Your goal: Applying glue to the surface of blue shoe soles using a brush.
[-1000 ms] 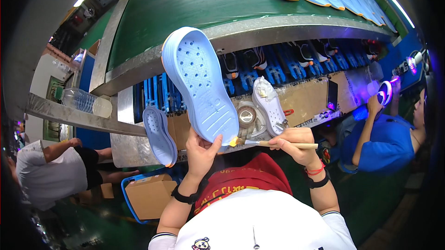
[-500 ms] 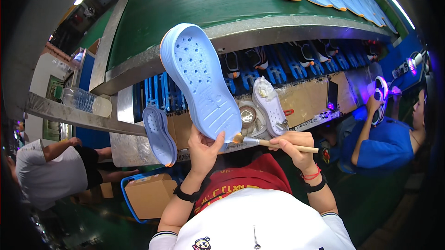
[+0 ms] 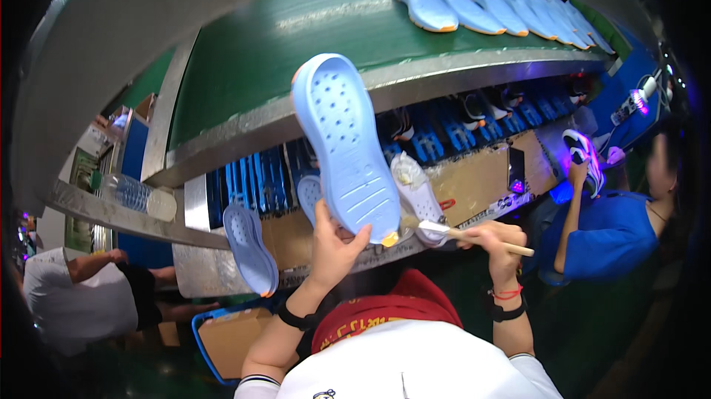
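Note:
My left hand grips the lower end of a light blue shoe sole, which stands tilted up with its holed, grooved inner face showing. An orange-yellow patch sits at its lower tip, beside my thumb. In my right hand is a wooden-handled brush, its pale bristles a little to the right of that tip and apart from it. Behind the brush lies a pale sole with crumpled white material on its upper end. Left of my left hand rests another blue sole; one more blue sole is partly hidden behind the held one.
A row of blue soles lies on the green conveyor belt behind a metal rail. Shoes stand on blue racks below. A dark phone lies on cardboard. At left is a plastic bottle; at right, a co-worker holds a shoe.
The brush has left the sole's tip and moved right with my right hand. The held sole has shifted slightly right and down in view. The whole view has also shifted.

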